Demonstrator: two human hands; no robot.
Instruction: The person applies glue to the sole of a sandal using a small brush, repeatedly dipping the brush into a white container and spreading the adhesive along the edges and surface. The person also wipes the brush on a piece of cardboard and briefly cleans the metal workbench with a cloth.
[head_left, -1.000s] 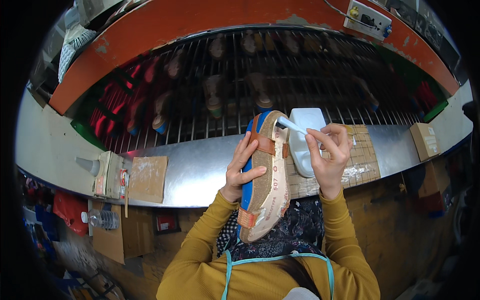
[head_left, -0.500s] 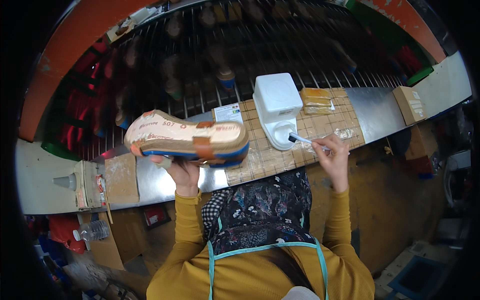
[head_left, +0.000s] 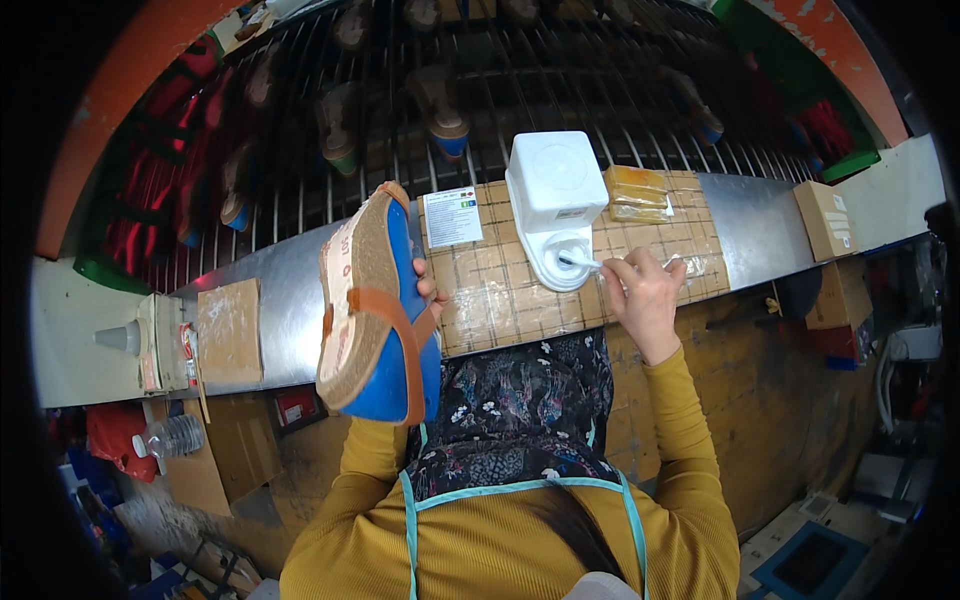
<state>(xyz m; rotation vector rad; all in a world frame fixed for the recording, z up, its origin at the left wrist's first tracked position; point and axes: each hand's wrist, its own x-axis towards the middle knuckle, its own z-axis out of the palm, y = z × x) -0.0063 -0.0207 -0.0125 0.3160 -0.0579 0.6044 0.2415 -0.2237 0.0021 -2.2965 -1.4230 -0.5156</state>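
My left hand (head_left: 424, 285) grips a sandal (head_left: 372, 310) with a blue sole, a cork-like footbed and orange straps, held upright over the metal bench edge. My right hand (head_left: 645, 295) pinches a small brush (head_left: 580, 262), whose tip rests in the round opening of a white glue container (head_left: 556, 200). That container stands on a taped cardboard mat (head_left: 520, 290). My yellow sleeves and a patterned scarf fill the lower middle.
A metal bench (head_left: 280, 320) runs across. Behind it a wire rack (head_left: 420, 90) carries several shoes. A yellowish wrapped block (head_left: 640, 192) and a paper label (head_left: 452, 216) lie on the mat. Cardboard boxes (head_left: 826, 218) sit right, a cardboard piece (head_left: 228, 330) left.
The sandal has swung from lying flat at the left to standing upright nearer the middle. My right hand moved the brush up into the white container's opening.
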